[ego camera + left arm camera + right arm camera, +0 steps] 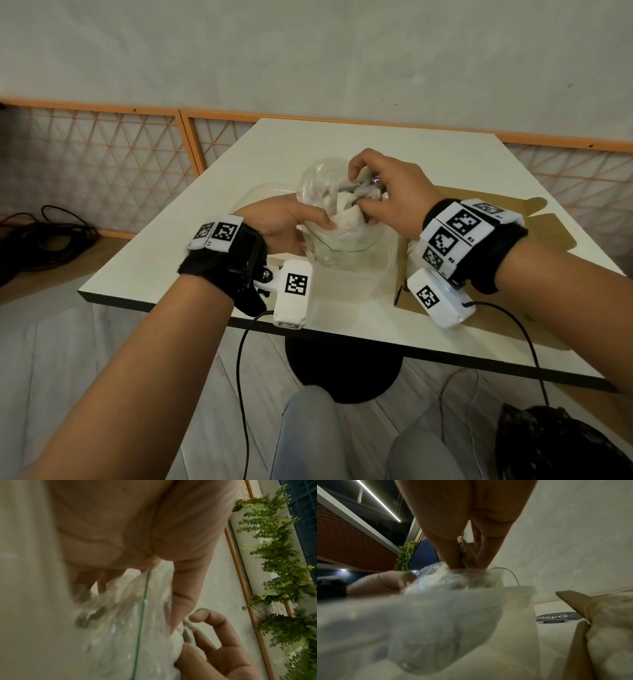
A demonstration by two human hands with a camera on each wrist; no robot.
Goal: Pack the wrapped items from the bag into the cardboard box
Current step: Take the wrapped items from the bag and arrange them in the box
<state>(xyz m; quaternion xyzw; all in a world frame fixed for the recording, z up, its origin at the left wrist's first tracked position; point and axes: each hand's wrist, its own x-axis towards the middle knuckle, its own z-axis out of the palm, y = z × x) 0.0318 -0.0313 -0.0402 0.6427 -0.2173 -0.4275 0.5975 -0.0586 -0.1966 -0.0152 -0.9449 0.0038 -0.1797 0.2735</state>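
Observation:
A clear plastic bag [320, 192] with a green zip line sits in a translucent tub [346, 277] at the table's middle. My left hand [291, 222] grips the bag's near left side, thumb across its front. My right hand [373, 192] reaches into the bag's mouth and pinches a crumpled wrapped item [363, 193] between thumb and fingers. In the right wrist view the fingers [452, 550] close on the wrapped item [467, 553] above the bag [436, 609]. The left wrist view shows the bag [123, 622] under my palm. The open cardboard box [507, 222] lies right of the tub, mostly behind my right wrist.
The white table [274, 147] stands on a black pedestal base [342, 370]. A wrapped bundle [611, 622] lies in the box by its flap [571, 599]. Cables [44, 236] lie on the floor at left. A dark helmet [555, 445] sits at bottom right. My knees [359, 442] are below the table edge.

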